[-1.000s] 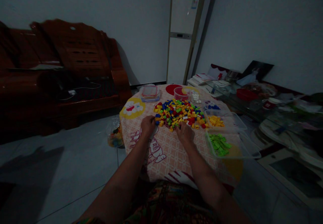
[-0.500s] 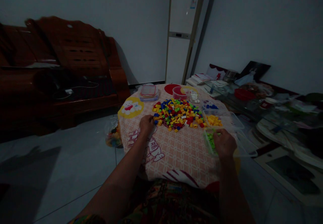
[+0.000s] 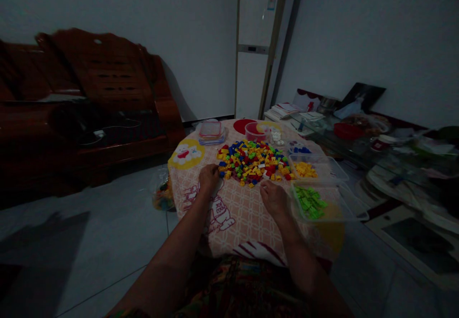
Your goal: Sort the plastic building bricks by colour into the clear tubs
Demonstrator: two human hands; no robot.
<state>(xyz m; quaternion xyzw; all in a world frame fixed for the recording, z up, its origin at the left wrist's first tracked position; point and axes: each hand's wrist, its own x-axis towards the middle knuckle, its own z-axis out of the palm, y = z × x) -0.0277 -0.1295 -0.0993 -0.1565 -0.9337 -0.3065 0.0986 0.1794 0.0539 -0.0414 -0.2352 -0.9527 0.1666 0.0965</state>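
Note:
A pile of mixed toy building bricks in yellow, red, blue, green and white covers the middle of the round table. My left hand rests at the pile's left edge, fingers curled together beside blue and yellow bricks. Whatever its fingertips may hold is hidden. My right hand hovers or rests at the pile's front edge, its fingers bent and pinched. I cannot make out anything between them. Right of this hand, a clear plastic container holds green bricks. Behind it, another clear container holds yellow bricks.
A container with blue bricks, white bricks and a round pinkish tub stand at the back. Stacked lidded boxes sit back left. A cluttered glass table adjoins on the right; a wooden bench stands left.
My right hand has moved left from above the green bricks' container to the front edge of the pile. The left hand stays at about the same place.

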